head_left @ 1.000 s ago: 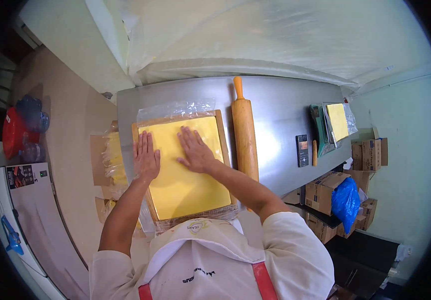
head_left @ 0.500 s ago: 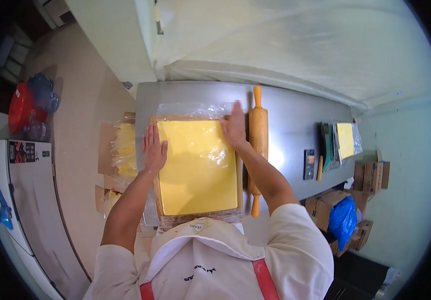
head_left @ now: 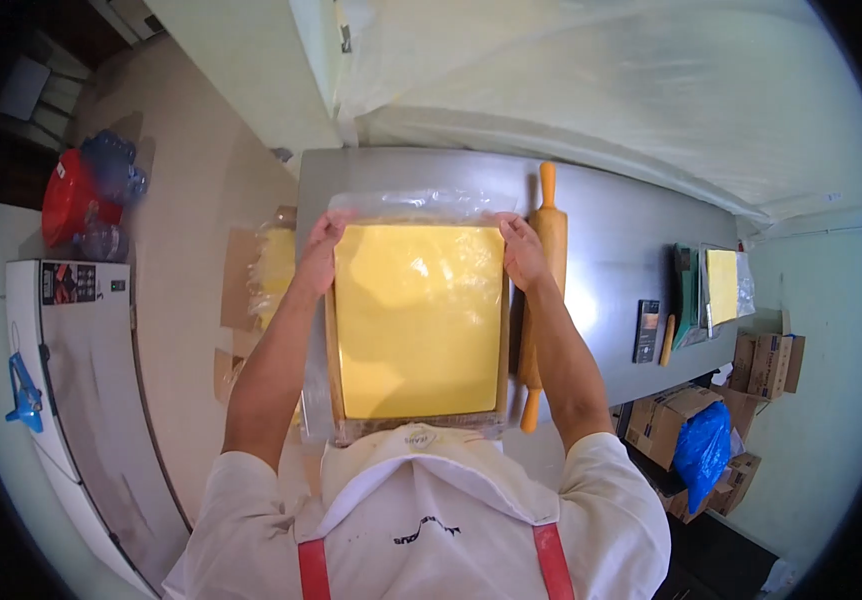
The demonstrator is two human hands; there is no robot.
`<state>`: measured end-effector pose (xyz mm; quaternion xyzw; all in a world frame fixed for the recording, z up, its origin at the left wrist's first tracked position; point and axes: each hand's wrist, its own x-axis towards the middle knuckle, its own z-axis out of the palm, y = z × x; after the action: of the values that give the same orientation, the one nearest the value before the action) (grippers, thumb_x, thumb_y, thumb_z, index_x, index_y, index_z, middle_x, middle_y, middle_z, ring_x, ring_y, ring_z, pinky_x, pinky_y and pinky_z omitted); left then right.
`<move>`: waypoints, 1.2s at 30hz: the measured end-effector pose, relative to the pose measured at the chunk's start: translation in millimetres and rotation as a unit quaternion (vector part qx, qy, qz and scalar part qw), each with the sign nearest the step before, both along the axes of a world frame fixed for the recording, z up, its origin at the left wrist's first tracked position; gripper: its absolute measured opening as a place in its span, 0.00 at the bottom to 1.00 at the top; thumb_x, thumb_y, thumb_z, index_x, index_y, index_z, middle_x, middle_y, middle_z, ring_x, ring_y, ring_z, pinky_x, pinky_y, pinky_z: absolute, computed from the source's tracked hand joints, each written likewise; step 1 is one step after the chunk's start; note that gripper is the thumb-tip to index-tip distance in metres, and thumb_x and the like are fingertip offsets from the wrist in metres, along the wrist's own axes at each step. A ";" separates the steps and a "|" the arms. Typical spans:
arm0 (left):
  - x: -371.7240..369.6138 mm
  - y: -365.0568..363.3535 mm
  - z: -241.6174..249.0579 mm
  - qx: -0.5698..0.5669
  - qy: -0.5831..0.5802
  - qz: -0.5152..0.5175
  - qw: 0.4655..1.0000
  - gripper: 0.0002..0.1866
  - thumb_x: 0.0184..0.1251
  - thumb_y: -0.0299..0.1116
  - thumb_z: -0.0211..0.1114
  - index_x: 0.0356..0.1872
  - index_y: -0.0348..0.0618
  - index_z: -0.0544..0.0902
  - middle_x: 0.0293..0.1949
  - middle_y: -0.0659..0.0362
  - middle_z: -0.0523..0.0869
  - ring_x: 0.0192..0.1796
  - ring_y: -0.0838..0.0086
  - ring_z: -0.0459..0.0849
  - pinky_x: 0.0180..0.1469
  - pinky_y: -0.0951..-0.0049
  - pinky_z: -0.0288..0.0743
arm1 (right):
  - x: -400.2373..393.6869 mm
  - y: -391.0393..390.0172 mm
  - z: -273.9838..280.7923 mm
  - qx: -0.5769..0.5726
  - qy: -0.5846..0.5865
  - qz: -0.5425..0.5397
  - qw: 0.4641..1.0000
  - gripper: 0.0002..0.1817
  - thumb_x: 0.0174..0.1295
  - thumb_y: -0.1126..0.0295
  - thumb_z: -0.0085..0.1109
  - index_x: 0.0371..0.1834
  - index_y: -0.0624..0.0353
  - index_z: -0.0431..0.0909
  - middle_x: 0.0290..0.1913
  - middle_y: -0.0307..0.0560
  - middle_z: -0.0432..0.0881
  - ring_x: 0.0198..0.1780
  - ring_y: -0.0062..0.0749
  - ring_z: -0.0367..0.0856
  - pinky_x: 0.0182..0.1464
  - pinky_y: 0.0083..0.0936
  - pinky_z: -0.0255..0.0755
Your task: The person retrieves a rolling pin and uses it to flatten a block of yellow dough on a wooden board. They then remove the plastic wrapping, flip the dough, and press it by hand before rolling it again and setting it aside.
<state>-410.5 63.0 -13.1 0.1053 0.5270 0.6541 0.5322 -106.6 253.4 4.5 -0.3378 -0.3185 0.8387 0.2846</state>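
A flat yellow slab (head_left: 421, 330) lies inside a shallow wooden frame (head_left: 503, 375) on the metal table, in front of my body. Clear plastic film (head_left: 431, 205) covers the slab and sticks out past the frame's far edge. At the far left corner, my left hand (head_left: 319, 258) is closed, fingers pinching the film. My right hand (head_left: 523, 252) pinches the film at the far right corner. The fingertips are partly blurred behind the plastic. A wooden rolling pin (head_left: 549, 260) lies just right of my right hand and forearm.
On the metal table (head_left: 601, 250) to the right are a dark phone-like device (head_left: 646, 330), a small wooden stick (head_left: 667, 340) and green sheets with a yellow piece (head_left: 722, 285). Cardboard boxes (head_left: 671, 420) and a blue bag (head_left: 701, 455) sit below right. A white chest freezer (head_left: 101, 400) stands left.
My left hand has gone from lying flat along the frame's left side to pinching at the far left corner. My right hand has closed at the far right corner. The view has shifted.
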 end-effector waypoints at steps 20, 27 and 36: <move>110.0 -137.0 130.4 -0.042 0.131 -0.108 0.985 0.22 0.70 0.39 0.66 0.59 0.35 0.77 0.53 0.54 0.85 0.53 0.70 0.83 0.54 0.67 0.79 | 64.0 -152.4 -15.2 -0.028 -0.083 0.007 0.996 0.22 0.67 0.71 0.60 0.62 0.66 0.70 0.55 0.48 0.81 0.50 0.34 0.82 0.55 0.30 0.78; 110.4 -75.3 73.8 -0.125 -0.099 0.031 0.987 0.26 0.71 0.38 0.65 0.65 0.37 0.70 0.58 0.53 0.80 0.57 0.66 0.81 0.57 0.58 0.78 | 40.1 -139.7 57.9 -0.083 0.273 0.083 0.955 0.24 0.67 0.69 0.60 0.65 0.63 0.69 0.56 0.48 0.81 0.54 0.35 0.82 0.56 0.32 0.78; 102.1 -130.0 -4.4 -0.073 0.137 0.027 0.988 0.32 0.65 0.21 0.65 0.71 0.42 0.67 0.56 0.53 0.82 0.54 0.71 0.82 0.53 0.71 0.79 | 115.0 -212.2 -3.7 0.152 -0.232 0.041 0.960 0.34 0.60 0.79 0.63 0.71 0.62 0.64 0.62 0.49 0.77 0.60 0.34 0.78 0.62 0.28 0.72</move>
<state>-308.4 -67.0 -17.6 0.1403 0.6440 0.6071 0.4439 8.4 41.1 0.8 -0.4627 -0.5129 0.6901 0.2158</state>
